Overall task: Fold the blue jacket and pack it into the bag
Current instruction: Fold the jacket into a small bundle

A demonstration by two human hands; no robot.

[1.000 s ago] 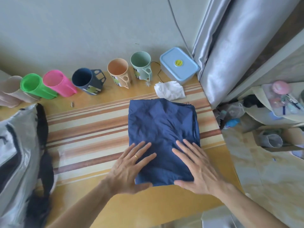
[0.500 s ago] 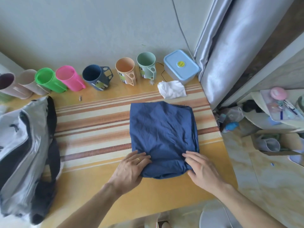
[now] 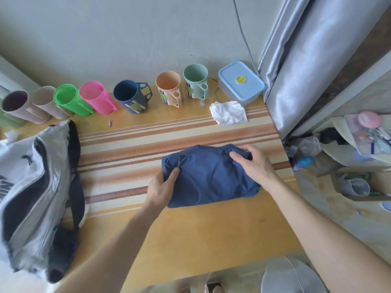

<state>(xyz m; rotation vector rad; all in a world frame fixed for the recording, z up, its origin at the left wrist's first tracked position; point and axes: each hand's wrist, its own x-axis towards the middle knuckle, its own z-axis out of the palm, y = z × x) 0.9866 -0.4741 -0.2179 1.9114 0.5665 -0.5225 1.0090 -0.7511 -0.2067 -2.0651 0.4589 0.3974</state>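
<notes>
Blue jacket (image 3: 208, 176), folded into a compact bundle, at centre frame on the striped table (image 3: 131, 144). Left hand (image 3: 159, 187) clamped on the bundle's left end, thumb on top. Right hand (image 3: 251, 163) curled over the upper right corner, gripping the fabric. Grey and black bag (image 3: 31, 187) at the left edge, well apart. Row of cups (image 3: 135, 96) along the wall, upper frame.

bag (image 3: 31, 187): cut off at left edge | left hand (image 3: 160, 187): fingers hidden under jacket (image 3: 209, 178)
</notes>
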